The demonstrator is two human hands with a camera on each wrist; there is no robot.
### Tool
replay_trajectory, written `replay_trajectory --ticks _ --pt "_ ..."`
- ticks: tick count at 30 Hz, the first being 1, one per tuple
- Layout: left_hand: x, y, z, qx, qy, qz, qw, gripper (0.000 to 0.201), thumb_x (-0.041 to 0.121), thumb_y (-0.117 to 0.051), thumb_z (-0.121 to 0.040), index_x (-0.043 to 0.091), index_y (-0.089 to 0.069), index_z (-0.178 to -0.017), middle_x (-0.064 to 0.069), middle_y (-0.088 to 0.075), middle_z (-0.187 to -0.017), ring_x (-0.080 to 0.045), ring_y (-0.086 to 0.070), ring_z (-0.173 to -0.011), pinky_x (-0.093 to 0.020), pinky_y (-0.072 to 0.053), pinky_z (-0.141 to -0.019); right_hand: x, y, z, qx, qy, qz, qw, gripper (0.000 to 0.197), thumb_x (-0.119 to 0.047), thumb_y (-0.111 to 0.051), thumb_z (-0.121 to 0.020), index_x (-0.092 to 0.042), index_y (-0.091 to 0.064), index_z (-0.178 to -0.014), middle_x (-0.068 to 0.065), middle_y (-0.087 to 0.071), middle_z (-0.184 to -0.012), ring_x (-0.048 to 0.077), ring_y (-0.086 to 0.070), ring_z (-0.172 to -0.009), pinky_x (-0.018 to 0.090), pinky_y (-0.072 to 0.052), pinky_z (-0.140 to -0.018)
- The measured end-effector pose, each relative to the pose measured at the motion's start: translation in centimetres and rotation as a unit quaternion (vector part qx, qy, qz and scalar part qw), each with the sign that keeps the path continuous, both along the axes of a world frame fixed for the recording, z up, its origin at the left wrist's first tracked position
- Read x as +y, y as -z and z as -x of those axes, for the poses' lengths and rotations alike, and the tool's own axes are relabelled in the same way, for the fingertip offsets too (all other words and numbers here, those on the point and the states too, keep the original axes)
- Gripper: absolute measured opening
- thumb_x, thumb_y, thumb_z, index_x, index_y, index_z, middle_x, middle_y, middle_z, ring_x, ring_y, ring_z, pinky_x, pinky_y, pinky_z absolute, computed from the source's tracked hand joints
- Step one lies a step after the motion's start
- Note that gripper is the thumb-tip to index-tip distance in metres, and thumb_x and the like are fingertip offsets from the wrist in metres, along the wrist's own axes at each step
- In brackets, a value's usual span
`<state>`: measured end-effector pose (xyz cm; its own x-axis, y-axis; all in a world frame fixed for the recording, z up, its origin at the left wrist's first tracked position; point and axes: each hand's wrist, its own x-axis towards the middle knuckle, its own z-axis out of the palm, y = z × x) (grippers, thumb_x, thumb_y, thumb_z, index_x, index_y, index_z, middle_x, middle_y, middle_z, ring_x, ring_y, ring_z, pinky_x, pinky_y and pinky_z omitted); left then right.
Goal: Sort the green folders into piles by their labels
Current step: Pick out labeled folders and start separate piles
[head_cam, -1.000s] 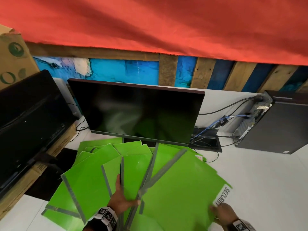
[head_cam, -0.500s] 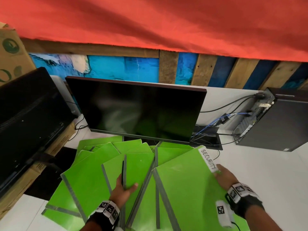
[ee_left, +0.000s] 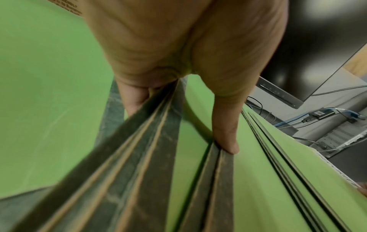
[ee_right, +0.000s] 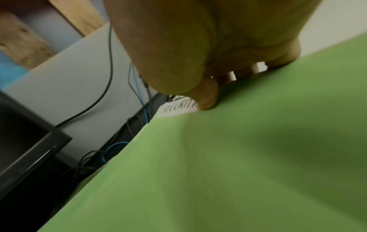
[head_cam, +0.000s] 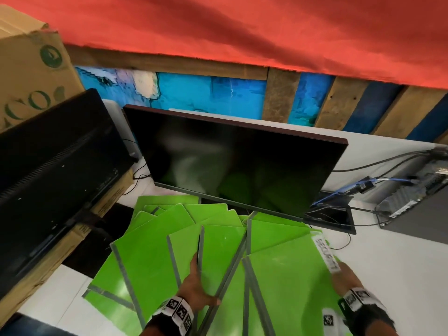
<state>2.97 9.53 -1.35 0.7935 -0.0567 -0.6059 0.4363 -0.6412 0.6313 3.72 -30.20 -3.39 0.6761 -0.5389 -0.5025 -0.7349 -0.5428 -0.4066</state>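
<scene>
Several green folders [head_cam: 150, 258] with grey spines lie fanned out on the white table [head_cam: 400, 270] in front of a monitor. My left hand [head_cam: 201, 282] grips a bunch of them near the spines. In the left wrist view its thumb [ee_left: 226, 141] presses on a green cover and the fingers [ee_left: 135, 100] go underneath. My right hand [head_cam: 343, 275] pinches the right-hand folder [head_cam: 286, 287] at its edge, beside a white label [head_cam: 326, 254] that reads SECURITY. In the right wrist view the thumb [ee_right: 206, 97] sits on the label [ee_right: 178, 108] and the fingers are under the cover.
A dark monitor [head_cam: 237, 166] stands just behind the fan of folders. A second black screen [head_cam: 53, 170] rests on cardboard boxes at the left, with another box [head_cam: 29, 69] behind it. A computer case [head_cam: 421, 209] and cables [head_cam: 363, 185] lie at the right.
My right hand swung the SECURITY folder round, so its label end moved from the near right to farther from me. The left hand kept its hold on the fan.
</scene>
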Motion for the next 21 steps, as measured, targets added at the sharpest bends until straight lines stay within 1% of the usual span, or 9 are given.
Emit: replay_trajectory --ticks 3,5,8,10,12,14,16,19,21 --pt "-0.2 -0.3 -0.2 0.023 0.012 -0.007 1.0 0.153 0.024 -0.093 -0.047 0.031 0.026 -0.144 -0.01 -0.03 -0.153 -0.029 -0.04 -0.135 -0.037 -0.044 -0.104 -2.2 1.2 1.4 0.032 0.093 -0.023 0.995 0.021 -0.005 -0.055 -0.087 0.012 -0.063 -0.096 0.026 -0.061 -0.083 0.032 -0.059 -0.078 0.034 -0.041 -0.069" --pt "-0.3 -0.2 -0.4 0.03 0.027 -0.013 0.999 0.153 0.022 -0.092 -0.049 0.029 0.03 -0.142 -0.013 -0.026 -0.154 -0.031 -0.039 -0.135 -0.037 -0.044 -0.104 -2.9 2.1 1.2 0.034 0.149 -0.026 0.988 0.036 -0.008 -0.056 -0.082 0.018 -0.056 -0.108 0.034 -0.061 -0.095 0.039 -0.062 -0.089 0.043 -0.044 -0.076" --pt "-0.2 -0.2 -0.5 0.03 0.039 -0.013 0.999 0.152 0.022 -0.091 -0.051 0.027 0.03 -0.143 -0.012 -0.029 -0.153 -0.03 -0.043 -0.132 -0.035 -0.045 -0.101 -0.5 2.1 0.2 0.02 0.115 -0.016 0.993 0.042 -0.014 -0.051 -0.085 0.014 -0.049 -0.118 0.035 -0.059 -0.107 0.043 -0.059 -0.099 0.05 -0.045 -0.088" --pt "0.0 0.2 -0.5 0.03 0.031 0.006 0.999 0.15 0.029 -0.09 -0.048 0.028 0.025 -0.144 -0.008 -0.04 -0.146 -0.029 -0.052 -0.123 -0.033 -0.049 -0.097 1.6 1.5 0.2 0.006 0.073 -0.004 0.997 0.035 -0.009 -0.046 -0.092 0.006 -0.048 -0.123 0.032 -0.059 -0.119 0.045 -0.057 -0.109 0.046 -0.044 -0.092" --pt "0.1 0.1 -0.6 0.015 0.011 0.061 0.998 0.144 0.041 -0.088 -0.047 0.026 0.015 -0.147 0.005 -0.047 -0.136 -0.022 -0.056 -0.115 -0.03 -0.049 -0.096 2.8 1.2 0.8 -0.007 0.067 -0.011 0.998 0.035 -0.007 -0.044 -0.092 0.002 -0.048 -0.126 0.03 -0.058 -0.122 0.044 -0.056 -0.111 0.043 -0.043 -0.092" --pt "0.2 0.0 -0.6 0.009 -0.023 0.113 0.993 0.143 0.064 -0.081 -0.043 0.022 0.006 -0.149 0.012 -0.044 -0.136 -0.018 -0.051 -0.121 -0.029 -0.043 -0.102 3.1 1.2 1.4 -0.007 0.088 -0.009 0.996 0.037 -0.005 -0.047 -0.089 0.003 -0.05 -0.125 0.03 -0.058 -0.12 0.042 -0.056 -0.11 0.043 -0.044 -0.092" --pt "-0.2 -0.8 -0.4 0.006 -0.038 0.129 0.991 0.138 0.075 -0.071 -0.047 0.021 0.005 -0.149 0.002 -0.032 -0.151 -0.022 -0.037 -0.136 -0.036 -0.031 -0.113 3.4 1.1 2.0 0.007 0.106 -0.011 0.994 0.037 -0.006 -0.05 -0.085 0.001 -0.055 -0.121 0.026 -0.059 -0.119 0.039 -0.058 -0.11 0.04 -0.046 -0.093" --pt "-0.9 -0.9 -0.2 0.008 -0.072 0.139 0.988 0.1 0.047 -0.064 -0.081 0.017 0.004 -0.149 -0.004 -0.026 -0.154 -0.025 -0.029 -0.141 -0.037 -0.024 -0.115 4.1 1.2 2.8 0.032 0.087 -0.009 0.996 0.035 -0.012 -0.051 -0.082 -0.005 -0.061 -0.115 0.019 -0.064 -0.116 0.032 -0.062 -0.107 0.034 -0.05 -0.089" --pt "-1.3 -0.7 -0.3 -0.005 -0.082 0.138 0.987 0.09 0.035 -0.063 -0.086 0.017 -0.001 -0.149 0.0 -0.037 -0.142 -0.022 -0.039 -0.132 -0.036 -0.028 -0.113 5.0 1.0 3.4 0.045 0.059 -0.005 0.997 0.036 -0.018 -0.053 -0.081 -0.008 -0.06 -0.114 0.016 -0.064 -0.116 0.03 -0.062 -0.107 0.032 -0.05 -0.088"
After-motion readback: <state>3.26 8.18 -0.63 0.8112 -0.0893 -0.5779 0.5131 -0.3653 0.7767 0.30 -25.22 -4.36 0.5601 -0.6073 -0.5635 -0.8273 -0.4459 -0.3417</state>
